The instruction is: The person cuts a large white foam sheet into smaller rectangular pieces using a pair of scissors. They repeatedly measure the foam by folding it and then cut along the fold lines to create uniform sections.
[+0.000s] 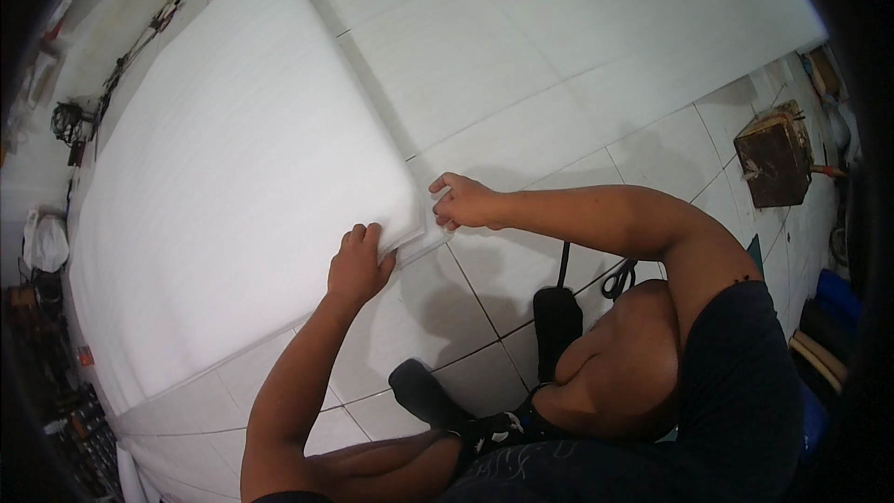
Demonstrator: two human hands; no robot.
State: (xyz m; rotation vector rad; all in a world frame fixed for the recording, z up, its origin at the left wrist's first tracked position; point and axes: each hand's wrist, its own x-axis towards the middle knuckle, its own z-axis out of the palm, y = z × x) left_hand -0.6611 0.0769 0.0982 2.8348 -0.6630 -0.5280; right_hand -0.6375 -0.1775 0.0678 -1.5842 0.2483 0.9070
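A thick, layered white sheet (242,149), soft-looking and folded or stacked, lies on the tiled floor to my left and ahead. My left hand (358,265) is closed on its near edge close to the corner, fingers on top and thumb at the side. My right hand (463,202) is just right of that corner, index finger stretched and the others bent apart. Its lower fingertips are beside a lower layer (431,240) that sticks out under the top one; whether they touch it I cannot tell. A thin, translucent white sheet (615,9) is spread over the floor at the far right.
Black-handled scissors (618,279) lie by my bent knee, near my black-covered feet (557,317). A worn brown box-like object (775,156) stands at the right, with blue rolls (838,303) below it. Cables (70,121) and a white plastic bag (47,240) line the left side.
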